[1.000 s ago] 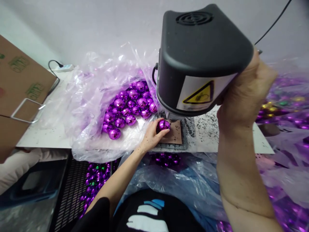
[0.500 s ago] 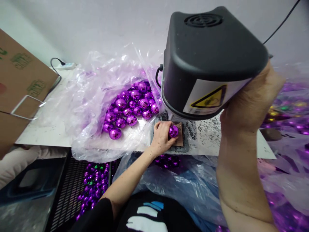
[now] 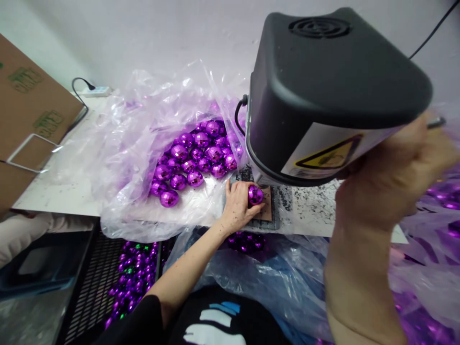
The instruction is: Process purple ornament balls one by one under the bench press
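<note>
My left hand (image 3: 237,203) pinches a shiny purple mirror-ball ornament (image 3: 255,195) between thumb and fingers. The ball rests over a small brown board (image 3: 265,211) on the grey metal base plate (image 3: 273,223) of a bench machine. Above it looms the machine's black housing (image 3: 345,76), with a yellow warning triangle on its label. To the right of the housing, my right hand (image 3: 402,167) is closed around a lever (image 3: 436,122), of which only the tip shows. My right fingers are partly hidden behind the housing and somewhat blurred.
Several more purple mirror balls (image 3: 196,153) spill from a clear plastic bag (image 3: 122,143) on the white table (image 3: 72,191). A cardboard box (image 3: 32,105) stands left. Below is a black crate (image 3: 95,282) with small purple and green balls. Dark flecks litter the tabletop.
My right hand and the lever tip have come lower beside the housing. My left hand keeps the ball at the same spot on the plate. The whole view has shifted slightly.
</note>
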Demonstrator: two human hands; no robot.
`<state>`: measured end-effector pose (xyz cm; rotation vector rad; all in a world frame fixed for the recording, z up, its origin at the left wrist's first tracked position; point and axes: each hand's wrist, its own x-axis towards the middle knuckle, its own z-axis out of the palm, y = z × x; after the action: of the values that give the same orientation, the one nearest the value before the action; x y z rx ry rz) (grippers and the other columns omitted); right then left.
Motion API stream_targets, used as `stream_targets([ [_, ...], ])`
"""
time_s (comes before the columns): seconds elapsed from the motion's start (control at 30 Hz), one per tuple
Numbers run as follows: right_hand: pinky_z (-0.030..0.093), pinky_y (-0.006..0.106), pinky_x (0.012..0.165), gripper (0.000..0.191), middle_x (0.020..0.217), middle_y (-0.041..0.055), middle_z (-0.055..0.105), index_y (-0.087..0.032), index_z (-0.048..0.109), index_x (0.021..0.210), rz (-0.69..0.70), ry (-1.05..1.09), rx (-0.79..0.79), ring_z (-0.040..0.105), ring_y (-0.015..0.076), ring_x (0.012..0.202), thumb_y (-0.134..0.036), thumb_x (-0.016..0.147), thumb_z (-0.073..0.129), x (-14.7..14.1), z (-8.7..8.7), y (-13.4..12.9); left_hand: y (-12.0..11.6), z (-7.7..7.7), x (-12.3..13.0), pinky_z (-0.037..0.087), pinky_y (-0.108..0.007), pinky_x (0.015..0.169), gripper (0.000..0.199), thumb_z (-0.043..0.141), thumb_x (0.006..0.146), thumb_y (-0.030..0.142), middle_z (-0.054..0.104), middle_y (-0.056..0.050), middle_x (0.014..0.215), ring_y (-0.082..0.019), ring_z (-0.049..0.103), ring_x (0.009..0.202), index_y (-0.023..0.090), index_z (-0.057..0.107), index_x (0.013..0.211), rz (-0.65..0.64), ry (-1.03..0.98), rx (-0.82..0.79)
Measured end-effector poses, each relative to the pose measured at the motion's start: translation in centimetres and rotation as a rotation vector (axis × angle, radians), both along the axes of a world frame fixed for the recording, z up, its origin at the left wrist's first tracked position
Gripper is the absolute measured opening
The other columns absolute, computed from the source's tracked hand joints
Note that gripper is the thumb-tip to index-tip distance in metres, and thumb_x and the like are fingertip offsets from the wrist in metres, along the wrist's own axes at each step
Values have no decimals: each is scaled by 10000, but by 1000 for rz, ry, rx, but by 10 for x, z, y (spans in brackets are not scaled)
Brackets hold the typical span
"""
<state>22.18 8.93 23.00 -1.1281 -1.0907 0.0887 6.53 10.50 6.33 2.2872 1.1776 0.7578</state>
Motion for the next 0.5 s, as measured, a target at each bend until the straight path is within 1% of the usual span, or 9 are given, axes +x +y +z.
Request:
stream_targets([
  [0.1,272,196,485,355,577,-29,416,-98,520,665,-132,-108,64,409,2,488,-334,929,499,-3,-14,-16,-2,-1,0,210,-549,1178,439,710,836,368,589,-115,1241,-301,474,1254,182,522,1185,7,-16,7],
  [0.17,295,208,486,280,585,-28,450,-109,568,710,-174,-166,81,436,16,491,-293,914,515,-5,-26,-27,-3,-3,1,230,-550,1170,437,709,836,351,595,-117,1234,-301,490,1231,174,524,1191,13,-23,16],
  [0.27,336,213,491,206,591,-18,481,-110,607,780,-161,-218,115,474,37,512,-252,895,513,-6,-44,-37,-5,-4,1,259,-547,1156,418,695,849,351,609,-109,1198,-296,513,1189,176,532,1192,24,-21,26],
  [0.33,352,206,502,175,598,-3,499,-95,617,790,-130,-259,133,495,46,537,-200,870,503,-6,-52,-39,-5,-4,1,272,-539,1153,401,683,858,364,612,-106,1198,-293,514,1186,183,539,1186,33,-16,33],
  [0.5,327,169,518,161,548,5,476,-74,611,724,-156,-314,233,475,35,542,-79,780,459,-7,-62,-35,-6,-2,1,300,-530,1144,391,664,871,382,614,-110,1218,-290,517,1188,172,546,1180,29,-28,33],
])
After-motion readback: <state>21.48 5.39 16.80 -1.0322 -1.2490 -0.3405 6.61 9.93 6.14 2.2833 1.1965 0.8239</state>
